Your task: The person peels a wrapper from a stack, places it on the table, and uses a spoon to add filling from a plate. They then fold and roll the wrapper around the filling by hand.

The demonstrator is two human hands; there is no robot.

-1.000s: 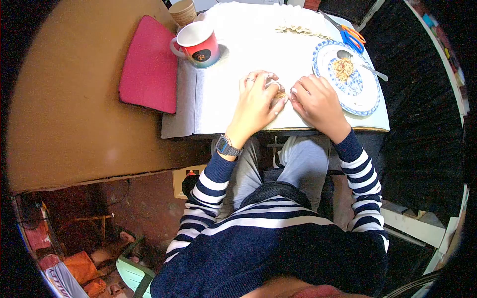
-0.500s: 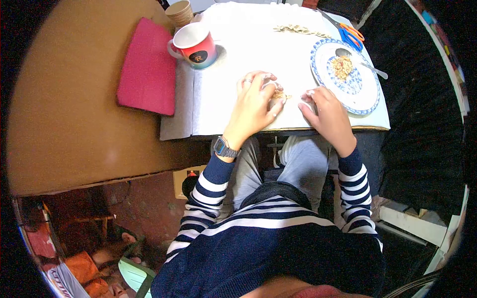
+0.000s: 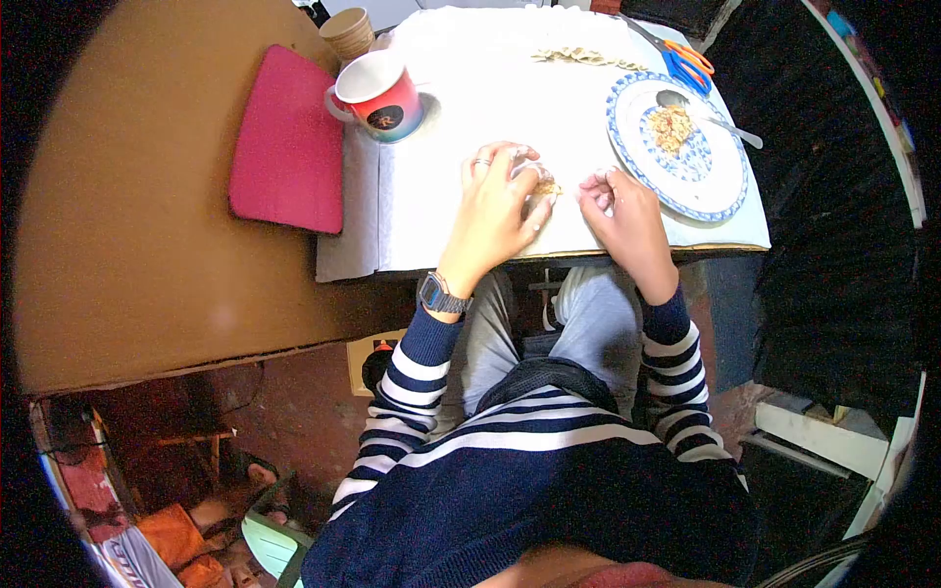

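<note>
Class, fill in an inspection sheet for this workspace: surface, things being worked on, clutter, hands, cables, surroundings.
Surface: white covered table, bare around the hands.
Job's things: small filled piece between the hands; blue-patterned plate carrying filling and a spoon; row of pale pieces at the far edge.
Clutter: red mug, paper cup, scissors, pink pad.
Hands: left hand over the piece; right hand beside it, fingertips curled; grip hidden.
Cables: nothing seen.
Surroundings: brown board on the left, dark cloth on the right.
</note>
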